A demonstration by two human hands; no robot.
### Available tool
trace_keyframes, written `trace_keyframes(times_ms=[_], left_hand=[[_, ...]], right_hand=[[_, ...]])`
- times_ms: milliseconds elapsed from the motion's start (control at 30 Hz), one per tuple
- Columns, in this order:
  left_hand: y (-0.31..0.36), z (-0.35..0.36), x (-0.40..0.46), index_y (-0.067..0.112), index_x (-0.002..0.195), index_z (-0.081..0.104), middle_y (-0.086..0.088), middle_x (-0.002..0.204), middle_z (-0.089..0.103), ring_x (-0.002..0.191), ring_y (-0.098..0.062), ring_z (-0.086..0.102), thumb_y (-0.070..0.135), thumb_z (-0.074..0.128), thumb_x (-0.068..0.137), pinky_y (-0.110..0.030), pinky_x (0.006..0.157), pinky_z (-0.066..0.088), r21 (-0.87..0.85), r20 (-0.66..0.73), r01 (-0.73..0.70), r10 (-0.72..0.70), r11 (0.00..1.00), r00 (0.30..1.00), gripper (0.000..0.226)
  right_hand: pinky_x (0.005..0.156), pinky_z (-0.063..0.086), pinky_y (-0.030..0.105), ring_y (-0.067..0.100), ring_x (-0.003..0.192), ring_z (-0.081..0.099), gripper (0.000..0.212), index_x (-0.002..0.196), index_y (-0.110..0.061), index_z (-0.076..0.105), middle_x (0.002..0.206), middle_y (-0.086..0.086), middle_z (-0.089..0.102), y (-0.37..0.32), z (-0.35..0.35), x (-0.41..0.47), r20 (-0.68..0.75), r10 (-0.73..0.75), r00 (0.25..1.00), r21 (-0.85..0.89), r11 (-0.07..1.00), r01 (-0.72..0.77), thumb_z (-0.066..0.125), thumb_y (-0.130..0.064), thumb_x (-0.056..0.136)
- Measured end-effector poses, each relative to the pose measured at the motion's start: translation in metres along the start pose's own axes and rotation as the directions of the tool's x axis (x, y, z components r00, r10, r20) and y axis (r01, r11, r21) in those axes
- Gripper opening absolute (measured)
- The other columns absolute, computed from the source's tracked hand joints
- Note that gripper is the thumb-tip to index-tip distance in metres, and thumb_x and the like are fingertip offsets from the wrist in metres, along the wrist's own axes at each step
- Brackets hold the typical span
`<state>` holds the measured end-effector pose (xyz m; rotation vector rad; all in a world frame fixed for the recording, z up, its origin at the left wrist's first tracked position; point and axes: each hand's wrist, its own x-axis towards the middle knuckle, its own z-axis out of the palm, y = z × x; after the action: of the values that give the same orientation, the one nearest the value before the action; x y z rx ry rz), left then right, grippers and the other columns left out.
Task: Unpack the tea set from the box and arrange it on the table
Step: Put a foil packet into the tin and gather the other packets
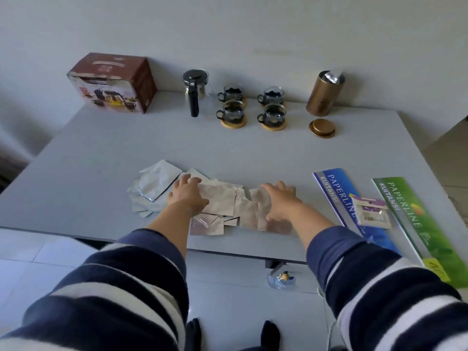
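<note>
The brown tea set box [112, 83] stands at the table's far left. To its right are a glass teapot [195, 91] with a black lid and handle, then several glass cups [231, 111] on round wooden coasters. A pile of silver foil packets [220, 206] lies near the front edge. My left hand [187, 196] rests flat on the left part of the pile, fingers spread. My right hand [279, 202] presses flat on the right part. Neither hand grips a packet.
A gold canister [325, 93] stands open at the back right, its lid [322, 127] lying in front of it. Two long receipt books, blue [336, 196] and green [415, 219], lie at the right with a small packet [372, 211] on them. The grey table [101, 153] fronts a white wall.
</note>
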<state>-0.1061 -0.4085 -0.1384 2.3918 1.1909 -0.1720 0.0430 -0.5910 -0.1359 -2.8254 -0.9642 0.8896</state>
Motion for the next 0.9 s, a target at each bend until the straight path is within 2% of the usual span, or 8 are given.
trace_keyframes(times_ms=[133, 267, 433, 533, 600, 700, 767, 900], left_hand=[[-0.044, -0.011, 0.015, 0.03, 0.147, 0.027, 0.002, 0.159, 0.006, 0.147, -0.027, 0.001, 0.049, 0.061, 0.085, -0.053, 0.116, 0.013, 0.078, -0.05, 0.068, -0.064, 0.995, 0.997, 0.072], [-0.068, -0.013, 0.024, 0.031, 0.144, 0.03, 0.002, 0.154, 0.021, 0.139, -0.03, 0.02, 0.052, 0.059, 0.085, -0.049, 0.107, 0.031, 0.1, 0.067, 0.037, -0.044, 0.994, 0.997, 0.069], [-0.074, -0.014, 0.031, 0.035, 0.144, 0.028, 0.004, 0.151, 0.026, 0.136, -0.027, 0.023, 0.039, 0.038, 0.097, -0.044, 0.097, 0.035, 0.135, 0.043, -0.019, 0.013, 0.991, 0.999, 0.048], [-0.078, -0.024, 0.04, 0.03, 0.143, 0.036, 0.002, 0.15, 0.034, 0.136, -0.026, 0.028, 0.027, 0.028, 0.1, -0.043, 0.102, 0.031, -0.04, -0.033, 0.004, -0.005, 0.999, 0.999, 0.044], [-0.084, -0.03, 0.045, 0.026, 0.142, 0.038, -0.001, 0.149, 0.036, 0.136, -0.026, 0.028, 0.032, 0.032, 0.098, -0.043, 0.104, 0.03, -0.049, -0.113, -0.003, -0.002, 0.999, 0.994, 0.045], [-0.096, -0.033, 0.051, 0.023, 0.145, 0.031, -0.003, 0.157, 0.017, 0.141, -0.031, 0.018, 0.069, 0.036, 0.086, -0.048, 0.108, 0.023, -0.025, -0.051, 0.09, -0.091, 0.996, 0.995, 0.075], [-0.1, -0.033, 0.051, 0.02, 0.147, 0.025, -0.005, 0.158, 0.012, 0.142, -0.033, 0.015, 0.085, 0.034, 0.073, -0.052, 0.108, 0.022, -0.008, 0.041, 0.153, -0.153, 0.988, 0.987, 0.099], [-0.097, -0.034, 0.043, 0.019, 0.145, 0.025, -0.005, 0.145, 0.029, 0.133, -0.032, 0.025, 0.084, 0.05, 0.065, -0.047, 0.098, 0.033, 0.054, 0.031, 0.108, -0.11, 0.993, 0.993, 0.106]], right_hand=[[0.101, 0.037, 0.05, 0.036, 0.132, 0.019, 0.09, 0.144, -0.037, 0.016, 0.145, 0.007, 0.018, -0.017, 0.009, 0.007, -0.022, 0.203, 0.979, 0.103, 0.974, -0.2, 0.074, -0.035, 0.074], [0.097, 0.035, 0.044, 0.031, 0.13, 0.025, 0.076, 0.136, -0.033, 0.03, 0.14, 0.007, 0.025, -0.04, 0.019, 0.011, -0.103, 0.305, 0.947, 0.232, 0.933, -0.275, 0.073, -0.04, 0.073], [0.102, 0.036, 0.043, 0.032, 0.132, 0.036, 0.115, 0.148, -0.024, 0.011, 0.143, 0.008, 0.038, -0.075, 0.03, 0.016, -0.112, 0.439, 0.891, 0.416, 0.835, -0.36, 0.08, -0.053, 0.061], [0.096, 0.04, 0.04, 0.032, 0.123, 0.048, 0.105, 0.144, -0.022, 0.015, 0.133, 0.009, 0.052, -0.09, 0.038, 0.017, -0.071, 0.524, 0.849, 0.575, 0.717, -0.394, 0.081, -0.046, 0.066], [0.092, 0.045, 0.039, 0.034, 0.119, 0.053, 0.09, 0.143, -0.02, 0.02, 0.131, 0.01, 0.054, -0.098, 0.041, 0.017, -0.072, 0.554, 0.83, 0.648, 0.658, -0.383, 0.074, -0.043, 0.074], [0.092, 0.05, 0.04, 0.035, 0.118, 0.055, 0.076, 0.144, -0.015, 0.021, 0.133, 0.013, 0.053, -0.107, 0.042, 0.017, -0.095, 0.54, 0.836, 0.674, 0.653, -0.345, 0.059, -0.045, 0.086], [0.094, 0.05, 0.042, 0.034, 0.119, 0.054, 0.086, 0.146, -0.018, 0.019, 0.135, 0.012, 0.051, -0.114, 0.041, 0.016, -0.075, 0.512, 0.856, 0.691, 0.645, -0.325, 0.062, -0.053, 0.08], [0.103, 0.041, 0.038, 0.032, 0.134, 0.038, 0.111, 0.149, -0.02, 0.01, 0.146, 0.009, 0.036, -0.136, 0.046, 0.015, -0.044, 0.465, 0.884, 0.592, 0.725, -0.352, 0.073, -0.059, 0.066]])
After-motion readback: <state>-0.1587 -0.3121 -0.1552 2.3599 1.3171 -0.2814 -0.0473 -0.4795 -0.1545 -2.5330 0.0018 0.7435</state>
